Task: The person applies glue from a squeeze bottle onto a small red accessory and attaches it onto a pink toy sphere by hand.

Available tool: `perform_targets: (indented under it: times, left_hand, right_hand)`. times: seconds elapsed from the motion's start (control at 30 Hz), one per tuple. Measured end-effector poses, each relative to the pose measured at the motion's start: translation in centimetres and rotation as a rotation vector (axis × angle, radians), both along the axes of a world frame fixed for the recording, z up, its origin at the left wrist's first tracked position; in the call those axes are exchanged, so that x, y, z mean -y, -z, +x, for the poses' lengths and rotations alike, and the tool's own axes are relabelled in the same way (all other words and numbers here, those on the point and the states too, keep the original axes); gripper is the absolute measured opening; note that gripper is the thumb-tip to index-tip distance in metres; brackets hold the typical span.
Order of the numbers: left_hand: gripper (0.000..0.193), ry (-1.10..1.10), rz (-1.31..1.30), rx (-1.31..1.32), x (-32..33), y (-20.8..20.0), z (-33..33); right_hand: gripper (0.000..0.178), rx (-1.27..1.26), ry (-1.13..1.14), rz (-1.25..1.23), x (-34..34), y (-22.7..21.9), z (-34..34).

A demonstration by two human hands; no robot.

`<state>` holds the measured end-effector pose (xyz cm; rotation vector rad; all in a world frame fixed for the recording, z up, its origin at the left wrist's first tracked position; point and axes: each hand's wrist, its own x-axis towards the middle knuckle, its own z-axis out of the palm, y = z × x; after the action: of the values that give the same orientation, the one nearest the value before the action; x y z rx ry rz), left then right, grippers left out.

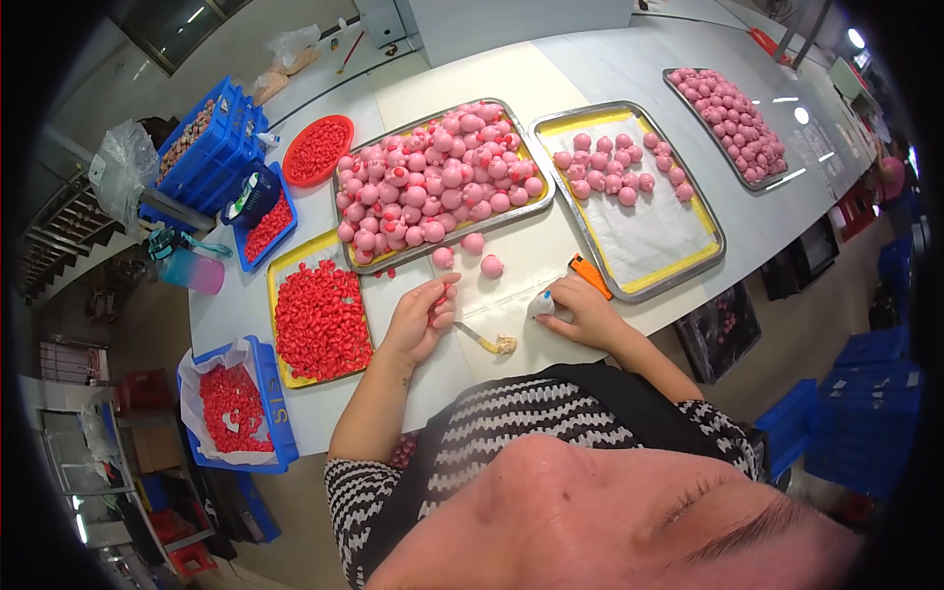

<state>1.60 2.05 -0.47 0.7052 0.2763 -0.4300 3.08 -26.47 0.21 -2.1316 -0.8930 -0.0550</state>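
Note:
My left hand (pixel 423 320) is closed in a pinch over the table, just below the loose pink balls (pixel 492 266). What its fingertips hold, if anything, is too small to make out. My right hand (pixel 587 313) wraps round a small white squeeze bottle (pixel 540 307) with a blue tip. Between and below the hands lies a thin tool (pixel 476 337) with a crumpled, yellowish lump (pixel 505 344) at its end. An orange-handled cutter (pixel 590 276) rests just beyond my right hand, against a tray edge. Ahead stands a metal tray (pixel 544 201) heaped with pink balls, several bearing red pieces.
Right of it, another metal tray (pixel 678 258) holds scattered pink balls; a fuller tray (pixel 726 128) sits farther right. To the left are a yellow-lined tray of red pieces (pixel 320 320), a red bowl (pixel 317 149), a blue bin (pixel 280 413) and stacked blue crates (pixel 211 147).

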Motion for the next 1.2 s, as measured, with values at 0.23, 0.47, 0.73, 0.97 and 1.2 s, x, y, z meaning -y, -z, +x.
perform_targets:
  times: [0.23, 0.47, 0.73, 0.97, 1.2]
  left_hand:
    - [0.027, -0.016, 0.147, 0.111, 0.4, -0.2, -0.8]
    - [0.021, 0.099, 0.217, 0.064, 0.9, -0.5, -0.5]
    - [0.021, 0.256, 0.096, -0.036, 0.7, -0.9, -1.2]
    - [0.024, 0.165, -0.017, -0.064, 0.5, -1.9, -2.2]
    - [0.033, 0.131, 0.077, 0.047, 0.2, -1.9, -2.8]
  right_hand:
    - [0.024, -0.004, -0.011, -0.050, -0.3, 0.1, -0.1]
    - [0.025, -0.203, 0.105, -0.019, -0.4, 1.1, -0.6]
    - [0.024, -0.557, 0.127, 0.417, -1.5, 1.7, -1.6]
    - [0.025, -0.530, 0.111, 0.427, -3.1, 1.0, -1.6]
    - [0.027, -0.489, 0.058, 0.337, -5.0, 1.4, -1.5]
